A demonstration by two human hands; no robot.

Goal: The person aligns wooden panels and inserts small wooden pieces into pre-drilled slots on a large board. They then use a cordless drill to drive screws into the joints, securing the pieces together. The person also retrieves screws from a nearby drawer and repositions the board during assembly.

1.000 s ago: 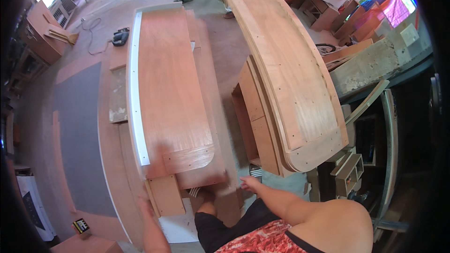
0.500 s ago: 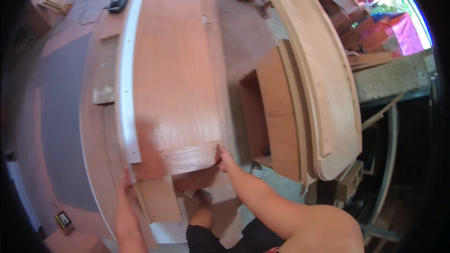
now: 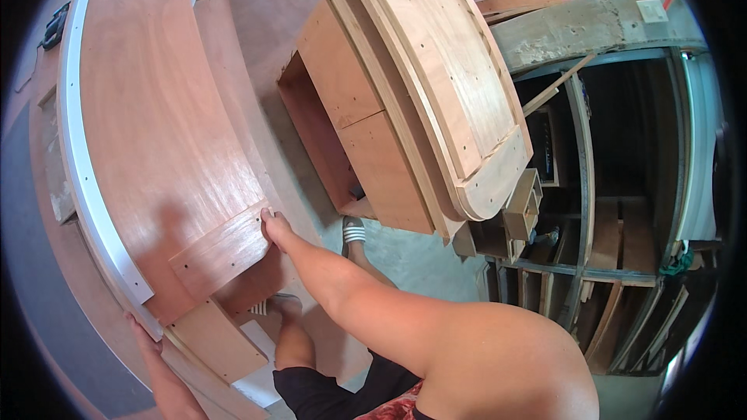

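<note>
A long reddish-brown wooden panel stretches away from me on the left, with a white strip along its left edge. A shorter wood piece with screw holes crosses its near end. My right hand is closed on the near right corner, thumb on top and the other fingers mostly hidden below. At the near left corner, just past the end of the white strip, my left hand grips the panel's edge; part of its fingers is hidden. Under the near end shows a pale wooden board.
To the right stands a wooden cabinet with a long rounded top. Farther right is a dark metal-framed rack below a concrete ledge. My sandalled foot is beside the cabinet. A black tool lies far left.
My view has swung to the right, so the panel appears farther left and tilted, and more of the rack shows. Both hands keep their places at the panel's near corners.
</note>
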